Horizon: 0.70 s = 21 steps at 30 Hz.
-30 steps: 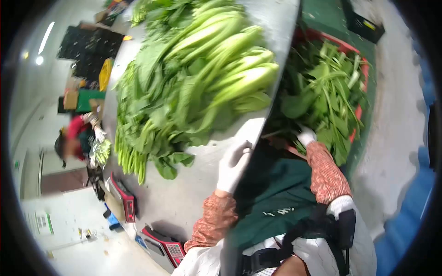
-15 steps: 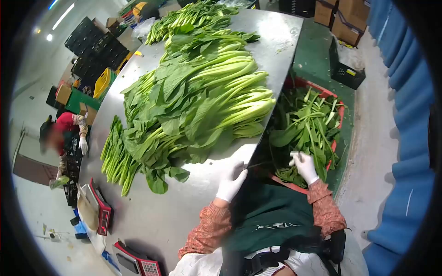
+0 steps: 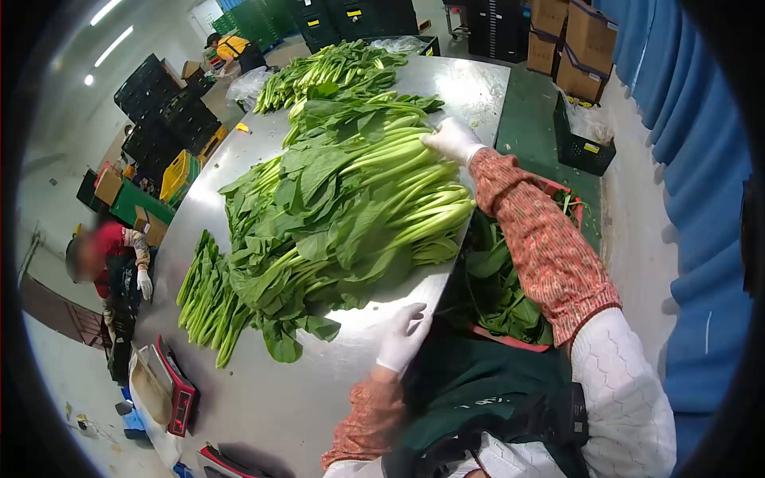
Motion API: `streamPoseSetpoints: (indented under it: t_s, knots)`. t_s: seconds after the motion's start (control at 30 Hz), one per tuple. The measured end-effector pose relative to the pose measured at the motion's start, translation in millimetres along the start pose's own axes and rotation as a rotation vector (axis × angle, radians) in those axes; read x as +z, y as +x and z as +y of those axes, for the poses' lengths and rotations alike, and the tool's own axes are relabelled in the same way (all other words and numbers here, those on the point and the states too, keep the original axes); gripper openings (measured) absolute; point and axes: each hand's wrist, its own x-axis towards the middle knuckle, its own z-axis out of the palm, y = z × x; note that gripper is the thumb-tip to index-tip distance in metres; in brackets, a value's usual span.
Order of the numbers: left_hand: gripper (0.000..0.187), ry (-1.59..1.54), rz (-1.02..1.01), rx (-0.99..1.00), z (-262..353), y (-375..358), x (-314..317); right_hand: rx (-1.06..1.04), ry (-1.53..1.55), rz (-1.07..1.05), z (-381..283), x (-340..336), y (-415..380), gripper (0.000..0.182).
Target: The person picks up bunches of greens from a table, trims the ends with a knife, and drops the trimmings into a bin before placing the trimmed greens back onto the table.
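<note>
A big heap of leafy greens with pale green stalks (image 3: 398, 175) lies on the metal table (image 3: 319, 406), stalk ends toward the right edge. My right hand (image 3: 456, 142), in a white glove, reaches over to the heap's upper right, its fingers closed at the end of a stalk. Close to my body, my left hand (image 3: 403, 338), gloved too, rests at the table edge with thumb and fingers apart and nothing in them. Below the edge, a red crate (image 3: 510, 341) of loose leaves (image 3: 510, 299) is partly hidden by my right arm.
Red scales (image 3: 182, 394) stand at the table's left edge. A person in a red top (image 3: 115, 239) is beyond it, another in yellow (image 3: 233, 46) far back. A black crate (image 3: 582, 143) is on the floor at right, near cardboard boxes (image 3: 586, 56) and a blue curtain (image 3: 693, 199).
My right hand has moved from above the red crate up and left to the stalks on the table. My left hand stays near the table edge. The view has tilted upward slightly.
</note>
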Motion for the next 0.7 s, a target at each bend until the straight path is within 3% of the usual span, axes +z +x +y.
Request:
streamPoseSetpoints:
  t_s: [0.13, 0.2, 0.27, 0.33, 0.4, 0.5, 0.6, 0.67, 0.7]
  knots:
    - [0.029, 0.080, 0.076, 0.148, 22, 19, -22, 0.041, 0.490, -0.091, -3, -16, -28, 0.039]
    - [0.029, 0.007, 0.096, 0.170, 55, 37, -30, -0.114, 0.449, 0.074, -11, -19, -52, 0.037]
    - [0.031, 0.146, 0.224, 0.464, 84, 57, -37, -0.295, 0.402, 0.283, -15, -17, -73, 0.038]
    - [0.039, 0.331, 0.368, 0.656, 115, 73, -45, -0.303, 0.413, 0.335, -38, -32, -110, 0.035]
    - [0.059, 0.566, 0.541, 0.734, 145, 82, -49, -0.318, 0.451, 0.348, -57, -52, -147, 0.032]
    - [0.091, 0.779, 0.520, 0.811, 187, 99, -44, -0.356, 0.557, 0.319, -64, -67, -192, 0.026]
    - [0.078, 0.728, 0.380, 0.751, 184, 124, -27, -0.374, 0.676, 0.303, -44, -63, -219, 0.023]
    - [0.050, 0.726, 0.343, 0.732, 183, 122, -17, -0.362, 0.741, 0.295, -19, -60, -225, 0.024]
    - [0.048, 0.767, 0.316, 0.664, 178, 119, -11, -0.001, 0.891, 0.116, -10, -70, -239, 0.025]
